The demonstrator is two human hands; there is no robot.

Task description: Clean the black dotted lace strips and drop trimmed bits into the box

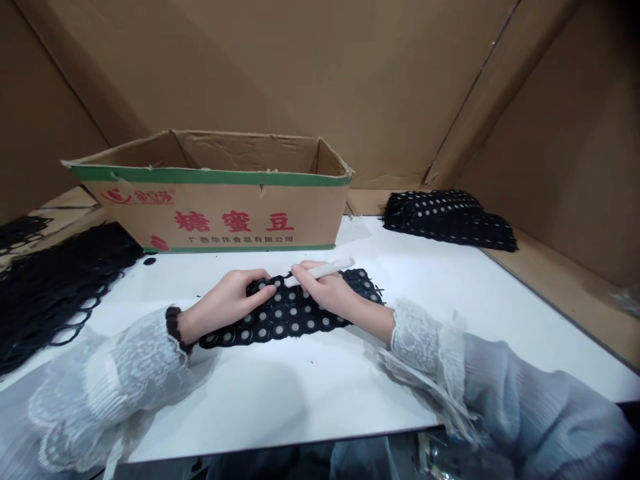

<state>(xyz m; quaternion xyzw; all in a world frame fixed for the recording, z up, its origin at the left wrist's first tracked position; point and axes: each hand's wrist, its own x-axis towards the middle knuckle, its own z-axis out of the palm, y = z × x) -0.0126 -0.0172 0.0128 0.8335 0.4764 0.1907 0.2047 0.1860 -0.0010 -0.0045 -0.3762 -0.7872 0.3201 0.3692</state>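
Observation:
A black strip with rows of pale round dots (295,313) lies on the white table (240,407), in front of the box. My left hand (233,300) grips its upper left edge, thumb on top and fingers behind. My right hand (327,290) is closed around a white pen-like tool (333,267), whose lower left end meets the strip's upper edge near my left thumb. Part of the strip is hidden under my right hand and wrist.
A cardboard box (225,213) with red lettering stands behind the strip. Black perforated sheets (55,287) lie at the left. Folded dotted black strips (445,217) rest at the back right. Cardboard walls (320,73) enclose the table.

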